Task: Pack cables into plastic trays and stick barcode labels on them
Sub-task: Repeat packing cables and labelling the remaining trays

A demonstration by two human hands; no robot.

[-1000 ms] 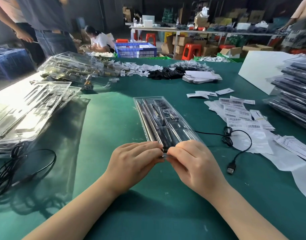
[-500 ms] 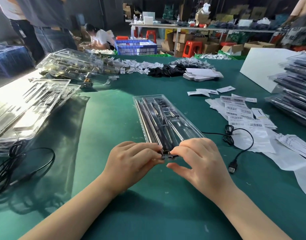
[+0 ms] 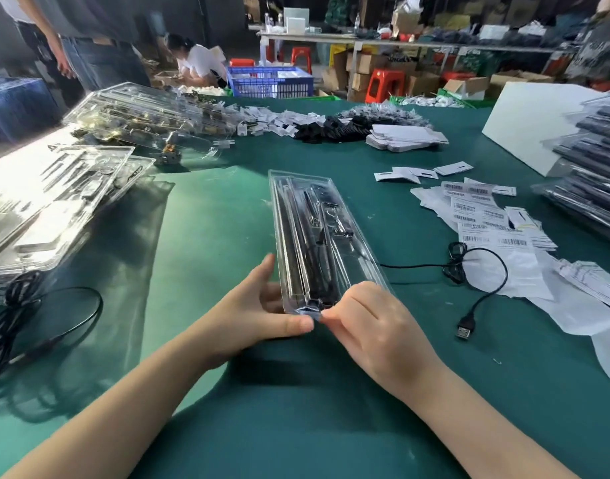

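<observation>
The green surface [image 3: 206,236] carries stacked clear trays [image 3: 51,202] at left and barcode labels [image 3: 483,223] at right, their print too small to read. In the near middle, the left hand [image 3: 258,316] grips one packed plastic tray [image 3: 313,236] from beneath its near end; the right hand [image 3: 372,323] apparently pinches that end's corner.

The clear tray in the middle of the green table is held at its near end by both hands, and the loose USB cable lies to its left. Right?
Not quite. In the head view the hands do hold the clear tray at its near end, but the loose USB cable lies to its right.
</observation>
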